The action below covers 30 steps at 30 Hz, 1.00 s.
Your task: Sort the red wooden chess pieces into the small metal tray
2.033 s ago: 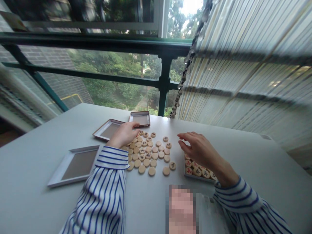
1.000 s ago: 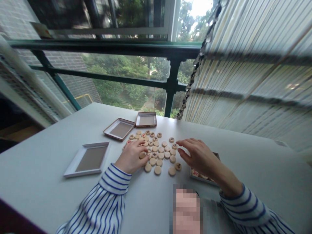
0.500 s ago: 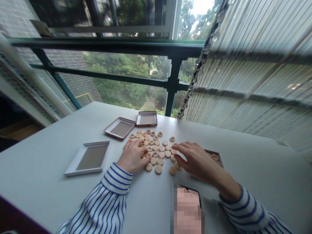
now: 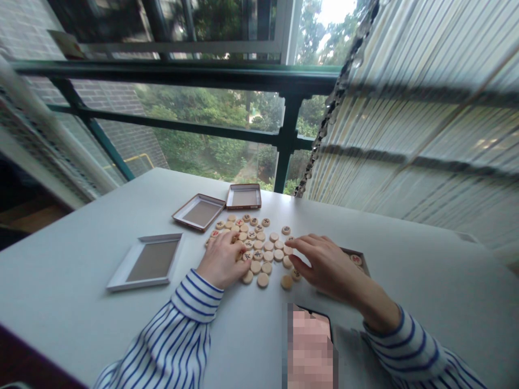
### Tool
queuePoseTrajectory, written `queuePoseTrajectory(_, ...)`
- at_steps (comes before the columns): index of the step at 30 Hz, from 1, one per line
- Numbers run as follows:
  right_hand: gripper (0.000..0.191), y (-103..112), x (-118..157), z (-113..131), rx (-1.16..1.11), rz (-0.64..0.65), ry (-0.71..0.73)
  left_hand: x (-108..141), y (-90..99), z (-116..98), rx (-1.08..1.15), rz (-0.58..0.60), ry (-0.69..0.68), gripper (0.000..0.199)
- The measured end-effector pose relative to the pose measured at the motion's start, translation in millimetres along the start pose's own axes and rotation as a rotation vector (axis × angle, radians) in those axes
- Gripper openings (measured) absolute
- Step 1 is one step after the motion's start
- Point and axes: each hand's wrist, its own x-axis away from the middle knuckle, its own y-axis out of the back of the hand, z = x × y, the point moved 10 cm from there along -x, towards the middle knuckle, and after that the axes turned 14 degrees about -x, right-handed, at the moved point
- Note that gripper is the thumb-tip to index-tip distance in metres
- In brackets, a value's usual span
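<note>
Round wooden pieces (image 4: 268,246) lie in a loose cluster on the white table, some blank side up, others showing black or red characters. My left hand (image 4: 223,258) rests over the cluster's left side, fingers apart and touching pieces there. On the right side, my right hand (image 4: 322,263) is spread with its fingertips at the edge pieces, thumb apart from the fingers. Neither hand has a piece gripped between its fingers. Behind my right hand, partly hidden, sits a box (image 4: 364,262) holding pieces with red characters.
A white-rimmed box part (image 4: 175,260) lies at the left. Two brown-edged trays, one (image 4: 199,212) left and one (image 4: 244,196) right, stand behind the pieces. A phone (image 4: 331,324) with a blurred screen lies at the front. A green railing (image 4: 182,73) runs beyond the table (image 4: 81,254).
The view has shifted very slightly. Both hands stay almost where they were, and the pieces look the same.
</note>
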Motion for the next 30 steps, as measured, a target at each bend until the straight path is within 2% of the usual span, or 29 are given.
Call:
queuePoseTrajectory(8,0.027,0,0,-2,-0.005,-0.002,-0.010,-2,1.7,-1,-0.007,0.003,-0.008,0.021)
queuePoseTrajectory(20,0.027,3,0,-2,-0.005,-0.023,0.001,-5,22.4,-7,0.106,-0.167,-0.020,0.017)
queuePoseTrajectory(30,0.025,13,2,-1,0.001,-0.040,-0.001,-2,30.3,-12,0.228,-0.215,0.044,0.021)
